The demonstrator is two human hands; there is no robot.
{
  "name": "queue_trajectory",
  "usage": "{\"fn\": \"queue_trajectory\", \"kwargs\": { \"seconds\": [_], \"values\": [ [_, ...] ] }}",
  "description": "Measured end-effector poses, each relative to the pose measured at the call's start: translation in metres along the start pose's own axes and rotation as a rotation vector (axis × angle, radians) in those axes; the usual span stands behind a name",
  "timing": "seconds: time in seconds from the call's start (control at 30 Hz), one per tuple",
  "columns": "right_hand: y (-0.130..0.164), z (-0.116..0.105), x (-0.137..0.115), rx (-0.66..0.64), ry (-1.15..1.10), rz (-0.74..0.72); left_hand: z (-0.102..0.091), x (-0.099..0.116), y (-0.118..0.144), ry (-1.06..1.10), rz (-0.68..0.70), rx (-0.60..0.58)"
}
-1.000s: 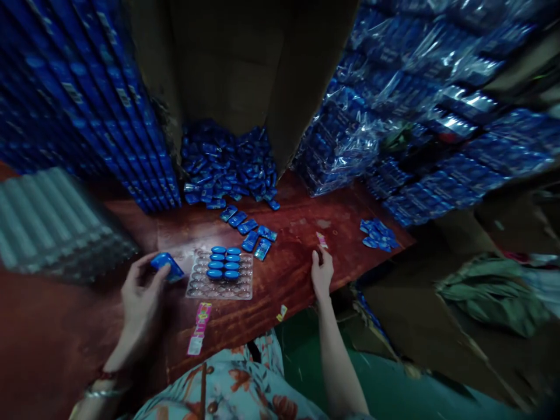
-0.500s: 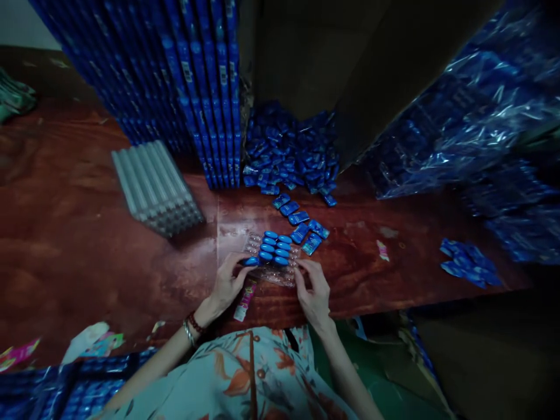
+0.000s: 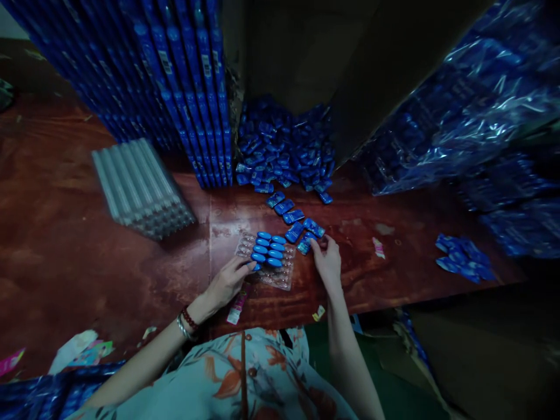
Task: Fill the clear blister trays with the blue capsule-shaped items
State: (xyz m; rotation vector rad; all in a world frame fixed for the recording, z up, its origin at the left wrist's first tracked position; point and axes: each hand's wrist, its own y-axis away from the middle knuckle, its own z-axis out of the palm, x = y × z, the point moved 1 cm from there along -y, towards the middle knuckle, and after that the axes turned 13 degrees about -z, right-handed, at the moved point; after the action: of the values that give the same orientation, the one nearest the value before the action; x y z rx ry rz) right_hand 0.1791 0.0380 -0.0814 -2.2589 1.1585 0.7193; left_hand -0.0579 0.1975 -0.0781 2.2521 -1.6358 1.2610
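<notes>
A clear plastic blister tray (image 3: 284, 274) lies on the table, with several glossy blue oval pieces (image 3: 275, 255) in its middle cavities. My left hand (image 3: 227, 283) is at the tray's lower left corner, thumb and fingers closed on a blue oval piece (image 3: 256, 267) that they partly cover. To the right of the tray, my right hand (image 3: 328, 262) has its thumb and fingers apart. Its thumb tip meets the edge of a small blue packet (image 3: 305, 245). More such packets (image 3: 293, 216) lie in a short trail beyond the tray.
A heap of blue packets (image 3: 280, 146) spills from a cardboard box (image 3: 306, 52). Tall blue stacks (image 3: 184, 87) and a pile of clear trays (image 3: 140, 186) stand left. Plastic-wrapped blue goods (image 3: 437, 128) and loose blue pieces (image 3: 464, 259) are right. Paper scraps (image 3: 83, 350) lie near the front edge.
My right hand has left the tray's right edge and moved right and forward to the packets. My left hand stays at the tray's left corner. The view has shifted slightly.
</notes>
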Motion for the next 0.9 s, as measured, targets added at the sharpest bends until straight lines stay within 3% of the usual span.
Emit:
{"fn": "queue_trajectory", "kwargs": {
  "seconds": [0.1, 0.23, 0.33, 0.47, 0.53, 0.6, 0.73, 0.8, 0.9],
  "values": [
    [-0.009, 0.004, -0.015, -0.129, 0.112, -0.022, 0.001, -0.003, 0.001, -0.076, -0.017, -0.041],
    [-0.018, 0.008, -0.016, -0.278, -0.034, -0.064, -0.009, 0.001, -0.004, -0.192, 0.016, -0.127],
    [-0.006, -0.002, -0.013, -0.181, -0.336, 0.012, -0.018, 0.006, -0.012, -0.219, 0.047, -0.155],
    [0.043, -0.02, -0.031, -0.084, -0.596, 0.045, -0.019, -0.002, -0.015, -0.184, 0.059, -0.191],
    [0.07, -0.017, -0.046, -0.099, -0.603, -0.054, -0.017, -0.008, -0.014, -0.154, 0.036, -0.213],
    [0.091, -0.004, -0.056, -0.079, -0.554, -0.282, -0.017, -0.012, -0.013, -0.138, 0.015, -0.215],
    [0.104, 0.027, -0.059, -0.036, -0.396, -0.695, -0.022, -0.007, -0.012, -0.181, 0.036, -0.242],
    [0.1, 0.031, -0.062, -0.153, -0.229, -0.818, -0.025, -0.005, -0.008, -0.206, 0.064, -0.25],
    [0.092, 0.02, -0.079, -0.453, 0.139, -0.912, -0.028, -0.015, 0.0, -0.226, 0.114, -0.251]
  ]
}}
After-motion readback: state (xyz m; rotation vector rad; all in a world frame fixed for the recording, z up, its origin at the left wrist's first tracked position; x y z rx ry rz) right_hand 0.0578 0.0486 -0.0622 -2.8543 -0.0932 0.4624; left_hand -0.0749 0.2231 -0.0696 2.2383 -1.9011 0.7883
